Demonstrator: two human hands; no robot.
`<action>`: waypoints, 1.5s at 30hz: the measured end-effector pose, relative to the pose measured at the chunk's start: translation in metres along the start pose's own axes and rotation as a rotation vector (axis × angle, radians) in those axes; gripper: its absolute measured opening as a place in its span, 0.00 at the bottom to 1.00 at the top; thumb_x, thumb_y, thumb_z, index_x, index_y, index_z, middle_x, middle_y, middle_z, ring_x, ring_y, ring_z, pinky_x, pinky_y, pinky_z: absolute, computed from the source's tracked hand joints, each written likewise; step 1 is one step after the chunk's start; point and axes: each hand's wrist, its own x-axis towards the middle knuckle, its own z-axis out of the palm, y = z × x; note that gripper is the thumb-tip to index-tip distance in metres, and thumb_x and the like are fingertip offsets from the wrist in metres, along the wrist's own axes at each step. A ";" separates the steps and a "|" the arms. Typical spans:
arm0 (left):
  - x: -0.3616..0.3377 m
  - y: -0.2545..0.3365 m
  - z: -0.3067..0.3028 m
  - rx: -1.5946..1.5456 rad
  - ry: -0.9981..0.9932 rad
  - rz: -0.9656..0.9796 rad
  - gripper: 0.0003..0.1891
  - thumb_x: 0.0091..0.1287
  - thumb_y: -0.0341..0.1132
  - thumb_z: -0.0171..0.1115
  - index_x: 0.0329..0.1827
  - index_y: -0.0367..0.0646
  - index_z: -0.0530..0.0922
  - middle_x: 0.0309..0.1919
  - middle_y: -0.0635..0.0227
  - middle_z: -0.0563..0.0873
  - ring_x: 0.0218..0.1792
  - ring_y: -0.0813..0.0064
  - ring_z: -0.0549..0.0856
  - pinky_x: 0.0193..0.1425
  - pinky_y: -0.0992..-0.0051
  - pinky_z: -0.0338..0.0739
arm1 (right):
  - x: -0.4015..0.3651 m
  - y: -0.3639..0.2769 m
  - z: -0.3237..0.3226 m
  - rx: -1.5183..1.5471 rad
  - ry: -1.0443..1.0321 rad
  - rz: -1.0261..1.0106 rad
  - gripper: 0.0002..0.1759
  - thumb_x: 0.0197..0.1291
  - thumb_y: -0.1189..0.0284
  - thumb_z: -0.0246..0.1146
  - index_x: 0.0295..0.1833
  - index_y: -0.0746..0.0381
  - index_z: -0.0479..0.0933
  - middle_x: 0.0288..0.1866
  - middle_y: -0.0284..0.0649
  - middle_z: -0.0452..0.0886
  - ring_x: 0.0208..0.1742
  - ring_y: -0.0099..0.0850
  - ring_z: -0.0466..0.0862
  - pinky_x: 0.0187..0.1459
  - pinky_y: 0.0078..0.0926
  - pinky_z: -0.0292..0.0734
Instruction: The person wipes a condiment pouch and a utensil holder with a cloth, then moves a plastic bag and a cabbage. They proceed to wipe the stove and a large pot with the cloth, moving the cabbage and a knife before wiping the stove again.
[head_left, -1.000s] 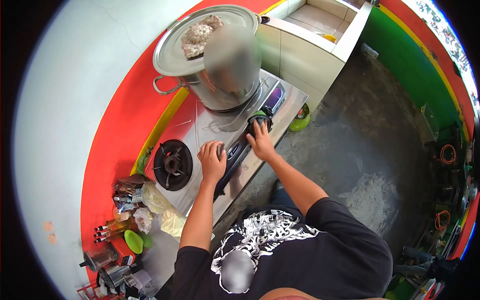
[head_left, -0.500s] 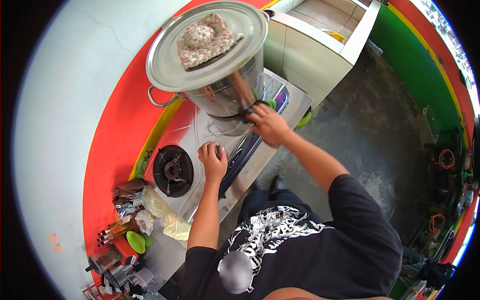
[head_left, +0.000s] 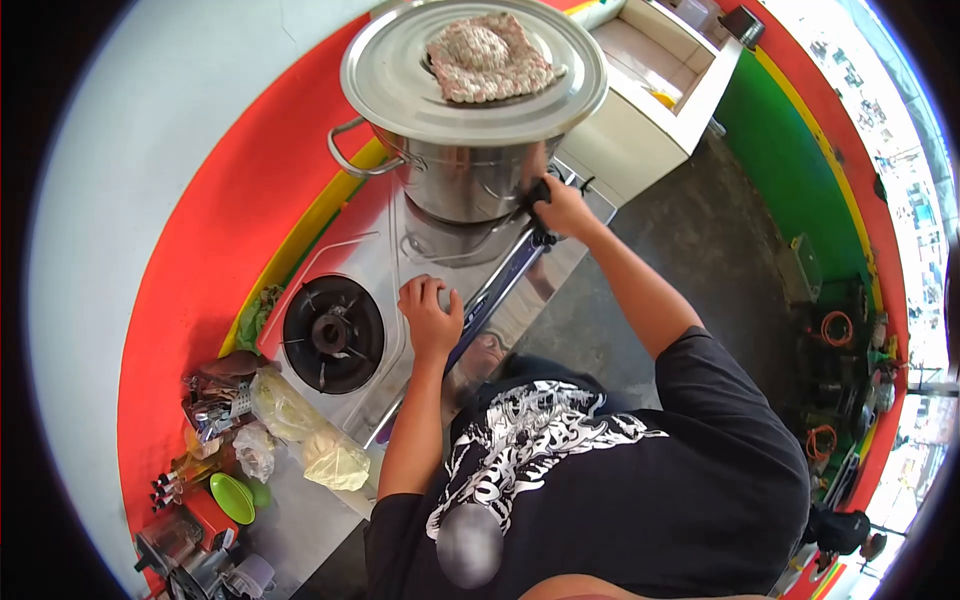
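In the head view, the right hand (head_left: pixel 567 209) is at about half past one from the centre, its fingers closed over a dark thing (head_left: pixel 540 196), maybe a cloth, at the front edge of the stove (head_left: pixel 365 265), just beside the pot (head_left: pixel 460 180). The left hand (head_left: pixel 430 318), a little toward eight o'clock, is curled on a small grey thing (head_left: pixel 444 299); I cannot tell what it is.

The step in hand seems to be work with the dark thing along this edge. The next move, I judge, calls for a firm hold and for care to keep clear of the pot's side.

The stove top is shiny metal, with a bare burner (head_left: pixel 332 333) at nine o'clock. The pot stands at twelve, its lid (head_left: pixel 385 90) bearing a knitted cloth (head_left: pixel 490 62). Plastic bags (head_left: pixel 283 405) lie at eight o'clock, a tiled basin (head_left: pixel 622 140) is at one, and the grey floor (head_left: pixel 665 270) spreads toward three.
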 end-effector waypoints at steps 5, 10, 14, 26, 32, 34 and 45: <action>0.000 0.004 0.000 0.038 0.014 0.015 0.09 0.61 0.30 0.71 0.42 0.43 0.80 0.49 0.60 0.82 0.57 0.52 0.78 0.63 0.52 0.70 | -0.058 0.007 0.046 -0.186 -0.107 -0.310 0.52 0.72 0.63 0.64 0.86 0.74 0.41 0.82 0.66 0.64 0.86 0.55 0.60 0.83 0.42 0.57; -0.001 -0.001 0.003 0.075 0.006 0.031 0.08 0.62 0.31 0.70 0.40 0.42 0.80 0.47 0.60 0.82 0.57 0.52 0.78 0.64 0.52 0.71 | -0.027 0.022 0.032 -0.324 -0.014 -0.072 0.46 0.77 0.56 0.60 0.86 0.71 0.48 0.83 0.56 0.66 0.88 0.48 0.59 0.85 0.48 0.53; -0.001 0.003 0.008 0.093 0.056 -0.018 0.07 0.61 0.28 0.70 0.40 0.40 0.80 0.48 0.58 0.83 0.56 0.51 0.79 0.63 0.52 0.73 | 0.016 0.060 0.012 -0.273 0.014 -0.210 0.41 0.79 0.58 0.57 0.87 0.63 0.50 0.85 0.52 0.64 0.90 0.46 0.53 0.85 0.47 0.52; 0.003 0.020 0.013 -0.224 0.311 -0.334 0.04 0.65 0.21 0.66 0.41 0.33 0.80 0.46 0.59 0.88 0.50 0.65 0.86 0.59 0.63 0.78 | 0.124 0.080 -0.001 -0.069 -0.158 -0.437 0.42 0.72 0.66 0.56 0.86 0.66 0.50 0.82 0.61 0.65 0.84 0.52 0.65 0.80 0.44 0.64; 0.065 0.086 -0.020 0.099 0.619 -0.079 0.03 0.68 0.20 0.63 0.42 0.33 0.79 0.42 0.59 0.84 0.46 0.63 0.83 0.57 0.64 0.77 | 0.171 0.082 0.007 0.242 -0.317 -0.479 0.42 0.71 0.71 0.57 0.86 0.66 0.49 0.83 0.62 0.63 0.79 0.57 0.70 0.77 0.47 0.68; 0.099 0.123 -0.035 0.149 0.702 0.043 0.03 0.71 0.20 0.62 0.44 0.33 0.79 0.43 0.59 0.83 0.46 0.64 0.83 0.56 0.64 0.77 | 0.184 0.089 0.019 0.436 -0.300 -0.542 0.41 0.71 0.73 0.58 0.85 0.66 0.51 0.83 0.61 0.63 0.80 0.57 0.69 0.77 0.46 0.68; 0.289 0.259 -0.055 0.439 0.058 0.138 0.21 0.77 0.38 0.65 0.70 0.42 0.77 0.71 0.51 0.77 0.75 0.49 0.73 0.80 0.53 0.64 | 0.095 0.135 -0.025 0.423 -0.349 -0.497 0.38 0.71 0.74 0.60 0.84 0.58 0.57 0.77 0.61 0.68 0.69 0.65 0.76 0.66 0.55 0.76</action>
